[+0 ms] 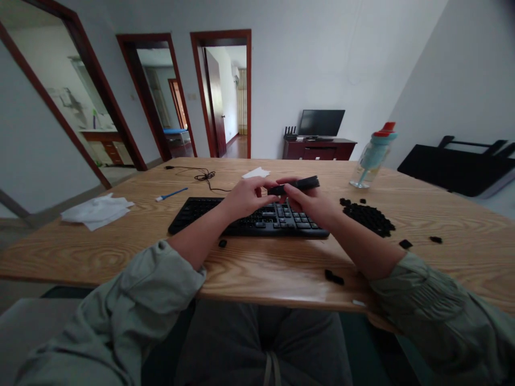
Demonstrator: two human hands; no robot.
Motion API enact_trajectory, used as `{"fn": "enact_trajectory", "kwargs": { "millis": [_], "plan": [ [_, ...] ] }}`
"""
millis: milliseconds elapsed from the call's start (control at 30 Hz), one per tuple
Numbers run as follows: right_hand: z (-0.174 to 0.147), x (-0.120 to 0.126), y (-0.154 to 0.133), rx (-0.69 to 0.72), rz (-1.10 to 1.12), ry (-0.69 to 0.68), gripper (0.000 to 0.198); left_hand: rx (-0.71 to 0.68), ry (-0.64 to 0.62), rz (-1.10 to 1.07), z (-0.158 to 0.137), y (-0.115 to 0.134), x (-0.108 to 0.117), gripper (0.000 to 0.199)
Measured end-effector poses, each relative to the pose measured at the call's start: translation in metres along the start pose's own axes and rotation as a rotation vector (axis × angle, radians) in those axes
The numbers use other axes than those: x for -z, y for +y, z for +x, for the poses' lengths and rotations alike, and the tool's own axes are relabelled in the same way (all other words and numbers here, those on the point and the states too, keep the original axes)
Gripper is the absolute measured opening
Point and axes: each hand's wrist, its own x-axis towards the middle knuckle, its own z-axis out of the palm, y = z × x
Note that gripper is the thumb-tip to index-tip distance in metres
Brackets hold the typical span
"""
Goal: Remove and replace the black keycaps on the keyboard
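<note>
Above the keyboard my two hands meet at a long, slim black object (306,183), wider at its right end; its exact kind is unclear. My right hand (306,201) has its thumb and fingers closed around the middle of it. The fingers of my left hand (251,194) pinch at its left end. Beneath them lies a black keyboard (241,228), partly covered by my hands and forearms; many of its keys look stripped of their caps. A heap of black keycaps (368,219) sits right of my right wrist.
Loose keycaps (333,277) lie near the table's front edge, with another keycap (222,243) before the keyboard. White tissues (96,210), a blue-handled brush (171,194) and a coiled cable (205,176) are on the left. A clear water bottle (368,161) stands at back right.
</note>
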Motion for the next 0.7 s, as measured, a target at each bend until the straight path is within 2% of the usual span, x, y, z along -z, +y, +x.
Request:
{"fn": "enact_trajectory", "kwargs": {
  "millis": [100, 200, 433, 700],
  "plan": [
    [0.004, 0.007, 0.006, -0.038, 0.102, 0.077, 0.043, 0.068, 0.003, -0.097, -0.002, -0.007, -0.002, 0.036],
    [0.006, 0.01, 0.008, -0.075, 0.108, 0.108, 0.039, 0.112, 0.004, -0.13, -0.007, -0.009, 0.003, 0.031],
    [0.007, 0.007, 0.008, -0.109, 0.105, 0.124, 0.036, 0.078, -0.022, -0.067, -0.01, -0.006, 0.005, 0.029],
    [0.008, 0.007, 0.01, -0.151, 0.216, 0.161, 0.038, 0.106, -0.04, -0.179, -0.008, -0.019, -0.004, 0.042]
  ]
}}
